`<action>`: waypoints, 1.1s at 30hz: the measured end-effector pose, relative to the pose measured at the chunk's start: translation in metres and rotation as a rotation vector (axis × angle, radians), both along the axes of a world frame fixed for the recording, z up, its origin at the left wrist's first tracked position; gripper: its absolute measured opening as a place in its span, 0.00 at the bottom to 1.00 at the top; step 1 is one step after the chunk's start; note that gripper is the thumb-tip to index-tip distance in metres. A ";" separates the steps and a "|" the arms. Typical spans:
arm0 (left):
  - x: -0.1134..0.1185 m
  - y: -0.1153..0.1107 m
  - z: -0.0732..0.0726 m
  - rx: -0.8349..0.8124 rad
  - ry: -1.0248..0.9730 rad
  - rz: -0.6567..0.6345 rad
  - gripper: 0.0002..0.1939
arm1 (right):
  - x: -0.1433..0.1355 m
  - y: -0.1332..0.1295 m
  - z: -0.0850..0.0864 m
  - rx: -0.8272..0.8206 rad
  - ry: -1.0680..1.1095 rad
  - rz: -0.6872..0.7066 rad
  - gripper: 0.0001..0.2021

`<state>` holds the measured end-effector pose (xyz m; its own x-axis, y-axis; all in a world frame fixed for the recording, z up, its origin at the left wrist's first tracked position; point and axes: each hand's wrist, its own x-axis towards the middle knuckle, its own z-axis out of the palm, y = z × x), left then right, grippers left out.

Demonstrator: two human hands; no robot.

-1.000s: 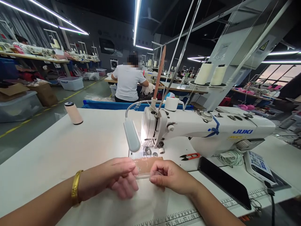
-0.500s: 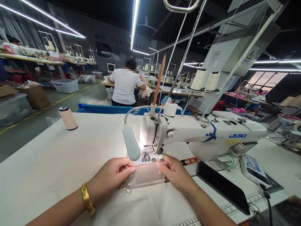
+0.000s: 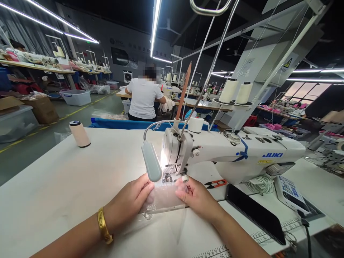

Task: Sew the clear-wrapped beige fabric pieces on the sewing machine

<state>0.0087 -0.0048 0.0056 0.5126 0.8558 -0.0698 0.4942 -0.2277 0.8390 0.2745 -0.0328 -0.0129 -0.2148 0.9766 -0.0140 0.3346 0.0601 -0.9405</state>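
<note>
A strip of thin, sheer pale fabric [image 3: 164,199] lies stretched between my hands, just in front of the needle area of a white sewing machine [image 3: 212,145]. My left hand [image 3: 135,193], with a gold bangle at the wrist, pinches the fabric's left end. At the right end, my right hand [image 3: 195,193] grips it between thumb and fingers, close to the presser foot [image 3: 168,178]. The grey lamp head [image 3: 152,161] hangs just above my left fingertips and lights the needle area. Whether the fabric's far edge is under the foot, I cannot tell.
Orange-handled thread snips [image 3: 216,184] and a black phone [image 3: 255,214] lie right of my right hand. A peach thread cone [image 3: 80,134] stands at the table's back left. Beyond the table a person in a white shirt [image 3: 145,98] sits with their back to me.
My left hand has moved slightly forward, toward the needle area. My right fingers have shifted a little left on the fabric, and its far edge sits nearer the foot.
</note>
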 end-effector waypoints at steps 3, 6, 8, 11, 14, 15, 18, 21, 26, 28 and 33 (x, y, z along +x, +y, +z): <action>0.000 -0.006 0.011 0.020 0.037 -0.075 0.24 | 0.003 -0.003 0.010 -0.001 -0.008 0.066 0.13; 0.000 -0.007 0.019 0.227 0.183 -0.089 0.20 | 0.006 -0.008 0.016 -0.050 0.156 0.215 0.15; 0.001 -0.007 0.021 0.439 0.260 -0.075 0.19 | 0.007 -0.011 0.018 -0.150 0.331 0.381 0.18; 0.002 -0.009 0.023 0.644 0.308 -0.049 0.20 | 0.006 -0.014 0.016 -0.250 0.454 0.517 0.19; 0.005 -0.022 0.029 0.528 0.207 -0.126 0.18 | 0.004 -0.014 0.015 -0.148 0.432 0.368 0.19; 0.006 -0.028 0.032 0.445 0.133 -0.161 0.17 | 0.004 -0.014 0.015 -0.111 0.404 0.322 0.21; 0.009 -0.050 0.045 0.136 -0.081 -0.255 0.15 | 0.002 -0.015 0.017 -0.080 0.332 0.359 0.37; 0.014 -0.062 0.058 -0.180 -0.155 -0.325 0.13 | -0.001 -0.018 0.016 -0.216 0.409 0.578 0.44; 0.019 -0.037 0.055 -0.349 -0.062 -0.162 0.13 | -0.001 -0.014 0.010 -0.354 0.450 0.506 0.25; 0.015 -0.020 0.043 -0.276 -0.011 -0.103 0.14 | 0.000 -0.010 0.009 -0.248 0.346 0.297 0.23; 0.005 0.001 0.014 0.501 0.154 -0.012 0.11 | -0.005 -0.003 0.006 -0.045 0.045 -0.071 0.17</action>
